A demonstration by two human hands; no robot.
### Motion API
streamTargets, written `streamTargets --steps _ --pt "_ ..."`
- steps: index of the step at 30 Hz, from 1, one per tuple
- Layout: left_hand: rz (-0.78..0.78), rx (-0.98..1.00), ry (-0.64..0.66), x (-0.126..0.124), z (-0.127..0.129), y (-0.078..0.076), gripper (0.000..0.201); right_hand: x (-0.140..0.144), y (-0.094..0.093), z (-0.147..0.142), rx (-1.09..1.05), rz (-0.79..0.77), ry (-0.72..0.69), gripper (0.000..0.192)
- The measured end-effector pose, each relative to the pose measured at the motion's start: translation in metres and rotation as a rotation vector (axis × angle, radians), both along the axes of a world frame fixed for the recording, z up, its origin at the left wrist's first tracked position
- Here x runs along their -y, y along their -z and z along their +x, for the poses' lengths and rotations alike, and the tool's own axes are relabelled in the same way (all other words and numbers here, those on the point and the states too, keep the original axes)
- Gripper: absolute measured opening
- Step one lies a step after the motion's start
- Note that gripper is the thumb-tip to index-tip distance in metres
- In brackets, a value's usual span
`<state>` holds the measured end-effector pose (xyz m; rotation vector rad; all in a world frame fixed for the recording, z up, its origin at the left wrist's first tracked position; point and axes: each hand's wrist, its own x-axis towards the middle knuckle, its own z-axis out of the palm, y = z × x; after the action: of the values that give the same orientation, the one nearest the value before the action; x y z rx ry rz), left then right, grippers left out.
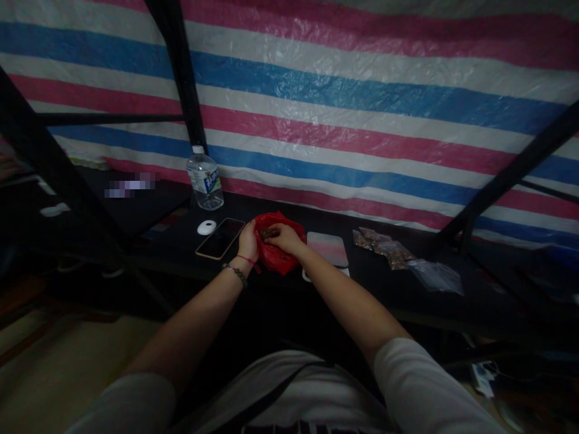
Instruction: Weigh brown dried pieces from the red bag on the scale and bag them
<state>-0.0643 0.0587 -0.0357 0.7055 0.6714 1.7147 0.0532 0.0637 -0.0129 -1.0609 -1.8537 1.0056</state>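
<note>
Between the two hands, on the near part of the dark table point(181, 247), sits one red plastic bag point(279, 258), crumpled and glossy, its mouth gathered open toward the person. Left hand point(248, 241) grips the bag's left edge, fingers curled on the plastic, with a red string and a beaded bracelet at the wrist. Right hand point(283, 237) lies over the bag's open top, fingertips dipped into the mouth where some small dark contents show; whether those fingers pinch anything I cannot tell, since the light is dim. Both forearms are bare, with pale sleeves near the bottom of the view.

Just left of the left hand lies one phone point(221, 238), face up with a dark screen and a pale rim. Further left of it is one small white oval object point(207, 227), and beyond that stands one clear water bottle point(205, 179) with a white cap and a blue and white label. Just right of the right hand lies one flat pale pad point(329, 248) with a pinkish sheen. Further right are several small clear packets point(384, 245) with brownish contents, overlapping so the exact count is unclear, and past them one larger clear plastic bag point(436, 276) lying flat. Behind everything hangs a tarpaulin point(362, 120) striped in pink, white and blue, crossed by black frame bars point(181, 72)
</note>
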Motion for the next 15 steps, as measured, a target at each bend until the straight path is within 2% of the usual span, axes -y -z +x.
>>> streamTargets --steps 4,8,12,15 --pt "-0.011 -0.053 -0.049 -0.002 -0.001 0.003 0.029 0.001 0.001 0.002 0.022 0.004 0.043 0.029" --pt "-0.021 -0.068 -0.044 -0.002 0.000 0.003 0.030 0.003 -0.003 0.003 0.020 0.010 0.087 0.034" --pt "-0.011 -0.048 -0.019 -0.001 0.000 0.003 0.030 0.006 -0.010 0.007 -0.029 0.026 0.071 0.037" --pt "-0.009 -0.061 -0.016 -0.002 0.000 0.005 0.031 0.007 -0.014 0.014 0.073 0.050 0.049 0.035"
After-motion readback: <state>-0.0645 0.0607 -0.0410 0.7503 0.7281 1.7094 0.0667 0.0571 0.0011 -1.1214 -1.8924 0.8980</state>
